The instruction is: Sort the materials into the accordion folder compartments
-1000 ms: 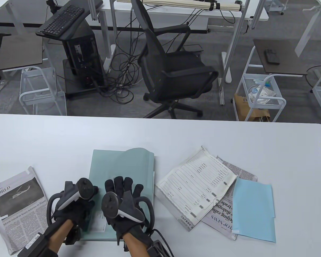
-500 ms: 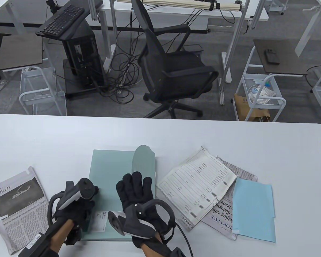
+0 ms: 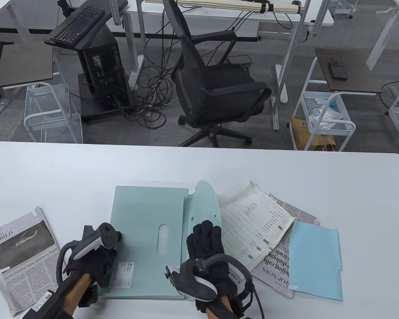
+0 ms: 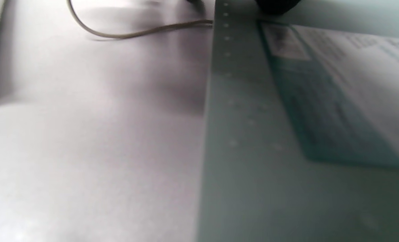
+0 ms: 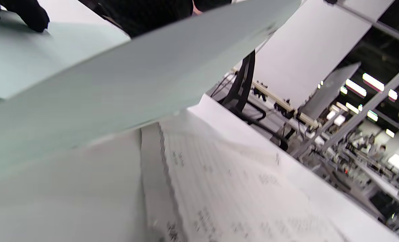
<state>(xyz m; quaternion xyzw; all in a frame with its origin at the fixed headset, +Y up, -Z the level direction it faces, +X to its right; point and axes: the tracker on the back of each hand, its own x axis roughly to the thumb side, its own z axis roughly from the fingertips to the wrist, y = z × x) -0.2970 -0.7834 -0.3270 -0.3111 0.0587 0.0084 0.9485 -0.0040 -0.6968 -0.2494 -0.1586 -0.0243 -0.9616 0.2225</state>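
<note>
A mint green accordion folder (image 3: 146, 212) lies flat in the middle of the table. Its flap (image 3: 204, 202) is swung out to the right, off the folder's front and partly over the printed form (image 3: 256, 222). My right hand (image 3: 204, 232) lies on the flap with fingers extended and holds it; in the right wrist view the flap (image 5: 135, 77) hangs lifted above the form (image 5: 236, 188). My left hand (image 3: 108, 262) presses on the folder's near left corner beside a white label (image 3: 126, 274). The left wrist view shows the folder's edge (image 4: 246, 134).
A folded newspaper (image 3: 20, 252) lies at the near left. At the right, another newspaper (image 3: 272, 269) lies under the form, with a light blue sheet (image 3: 314, 259) on top. The table's far half (image 3: 199, 162) is bare. An office chair (image 3: 216, 89) stands beyond it.
My right hand swung the flap from lying on the folder's front, up over the right edge, and out to the right. The front with its slot is now uncovered. The left hand stayed put.
</note>
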